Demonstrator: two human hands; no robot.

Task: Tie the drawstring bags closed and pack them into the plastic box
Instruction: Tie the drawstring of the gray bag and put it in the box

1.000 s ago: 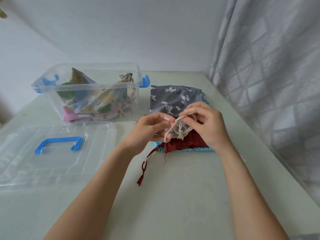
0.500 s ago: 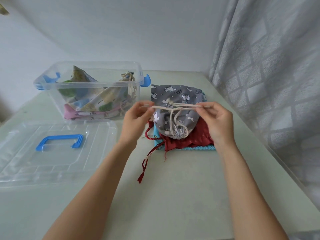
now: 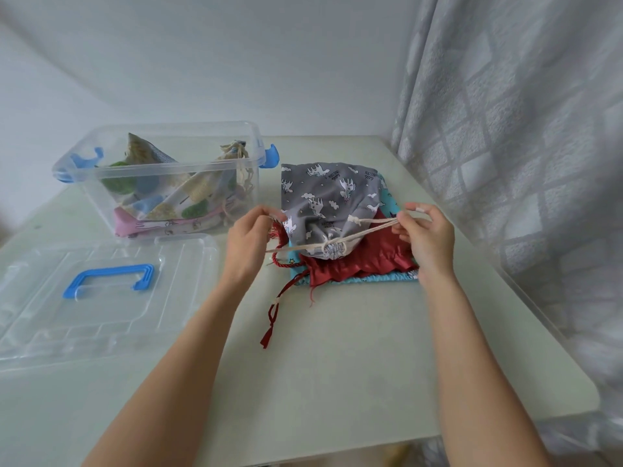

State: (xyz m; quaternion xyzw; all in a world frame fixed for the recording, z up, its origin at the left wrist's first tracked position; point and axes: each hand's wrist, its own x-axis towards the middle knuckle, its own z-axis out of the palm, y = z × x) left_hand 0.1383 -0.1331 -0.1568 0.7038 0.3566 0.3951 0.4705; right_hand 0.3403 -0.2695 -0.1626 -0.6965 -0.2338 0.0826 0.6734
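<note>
My left hand point(image 3: 247, 242) and right hand point(image 3: 425, 238) sit apart at 9 and 3 o'clock of the grey bag's gathered mouth, each pinching an end of the cream drawstring point(image 3: 362, 230) between curled fingers. The cord runs taut from both hands to a knot at the puckered neck, which faces me at the bag's 6 o'clock edge.

The grey drawstring bag point(image 3: 325, 203) carries a white unicorn-and-cloud print and lies cinched shut near the middle of the pale tabletop point(image 3: 337, 348), on top of a dark red bag point(image 3: 364, 262). Under that I see a turquoise bag point(image 3: 354, 281) showing only along its edges. A twisted red cord point(image 3: 274, 308) trails from the red bag toward 7 o'clock across the tabletop.

At about 10 o'clock from the pile stands the clear plastic box point(image 3: 101, 183) with blue latches, open on top. Inside I can make out several printed bags point(image 3: 175, 197): one pale with green, blue and yellow patches, and a pink one at the bottom; cream cords bunch at the box's right end. I cannot tell exactly how many bags are in there.

The clear lid point(image 3: 40, 332) with its blue handle point(image 3: 108, 279) lies flat at 8 o'clock, just in front of the box. A grey checked curtain point(image 3: 522, 146) hangs along the tabletop's right side.
</note>
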